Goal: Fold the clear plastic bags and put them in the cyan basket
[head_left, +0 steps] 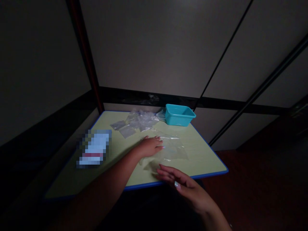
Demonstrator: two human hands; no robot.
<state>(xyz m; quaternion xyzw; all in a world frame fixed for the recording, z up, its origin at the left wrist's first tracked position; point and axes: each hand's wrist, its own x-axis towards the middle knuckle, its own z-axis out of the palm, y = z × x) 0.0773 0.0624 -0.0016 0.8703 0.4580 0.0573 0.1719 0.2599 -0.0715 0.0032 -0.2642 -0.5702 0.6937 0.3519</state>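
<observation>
A clear plastic bag (175,148) lies spread on the pale yellow table (204,160). My left hand (151,146) rests flat on the bag's left part, with its fingers stretched out. Over the table's front edge, my right hand (184,184) hovers with fingers apart and slightly curved, nearest to the bag's lower side. Nothing shows between its fingers. Farther back, several more clear plastic bags (141,120) lie in a loose, overlapping pile.
A turquoise plastic basket (178,119) stands at the table's back right corner, beside the pile. To the left is a blurred-out, phone-like flat object (95,149). Blue edging (211,174) runs round the table. Grey panels (149,48) rise behind it.
</observation>
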